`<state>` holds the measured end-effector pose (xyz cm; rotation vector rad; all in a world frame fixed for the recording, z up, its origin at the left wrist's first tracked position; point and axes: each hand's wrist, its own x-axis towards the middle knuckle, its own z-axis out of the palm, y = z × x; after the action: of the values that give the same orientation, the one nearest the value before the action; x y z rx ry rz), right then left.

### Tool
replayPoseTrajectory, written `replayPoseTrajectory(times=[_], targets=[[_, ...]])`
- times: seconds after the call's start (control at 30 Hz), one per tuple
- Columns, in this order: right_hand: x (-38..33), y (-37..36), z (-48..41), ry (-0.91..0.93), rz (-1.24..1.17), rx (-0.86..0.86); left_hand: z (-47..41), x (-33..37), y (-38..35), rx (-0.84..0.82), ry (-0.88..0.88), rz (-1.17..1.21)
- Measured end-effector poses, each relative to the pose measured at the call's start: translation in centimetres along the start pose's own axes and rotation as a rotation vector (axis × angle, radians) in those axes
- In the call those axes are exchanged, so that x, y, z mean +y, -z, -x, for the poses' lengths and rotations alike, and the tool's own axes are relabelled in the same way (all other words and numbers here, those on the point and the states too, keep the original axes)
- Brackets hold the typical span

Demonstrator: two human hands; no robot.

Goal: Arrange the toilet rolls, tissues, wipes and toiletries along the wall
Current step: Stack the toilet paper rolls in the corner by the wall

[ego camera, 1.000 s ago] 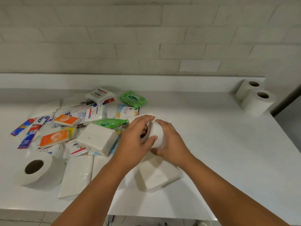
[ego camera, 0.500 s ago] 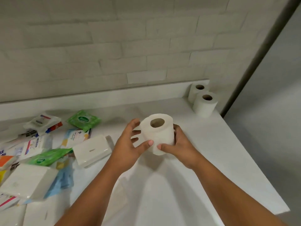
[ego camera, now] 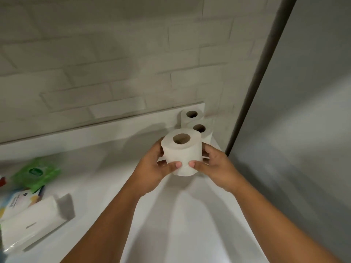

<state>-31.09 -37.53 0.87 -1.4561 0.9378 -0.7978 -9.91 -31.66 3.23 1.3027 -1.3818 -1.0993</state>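
Note:
I hold a white toilet roll [ego camera: 183, 154] upright above the white counter [ego camera: 190, 215], core hole facing up. My left hand [ego camera: 152, 171] grips its left side and my right hand [ego camera: 218, 168] grips its right side, thumbs on the front. Just behind it, two more toilet rolls stand in the far right corner: one [ego camera: 190, 116] against the wall ledge, the other [ego camera: 204, 130] in front of it, partly hidden by the held roll.
A green wipes pack [ego camera: 37, 173], a printed tissue packet [ego camera: 20, 201] and a white tissue pack [ego camera: 32, 223] lie at the left. A low ledge [ego camera: 85, 133] runs under the brick wall. The counter ends at the right, beside a dark vertical edge [ego camera: 252, 92].
Both hands lifted the roll from the pile and carried it right and toward the far corner, turning it upright. My view swung right, so most of the pile has left the frame.

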Motion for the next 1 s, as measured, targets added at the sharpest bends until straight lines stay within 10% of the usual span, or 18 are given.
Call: replayPoseTrajectory(times=[0.33, 1.0], targets=[[-0.2, 5.9, -8.7, 0.147, 0.261, 0.264, -11.6, 0.8, -4.1, 0.223, -0.059, -0.137], [0.1, 8.6, -18.3, 0.13, 0.341, 0.213, -22.5, -2.5, -4.7, 0.364, -0.044, -0.393]])
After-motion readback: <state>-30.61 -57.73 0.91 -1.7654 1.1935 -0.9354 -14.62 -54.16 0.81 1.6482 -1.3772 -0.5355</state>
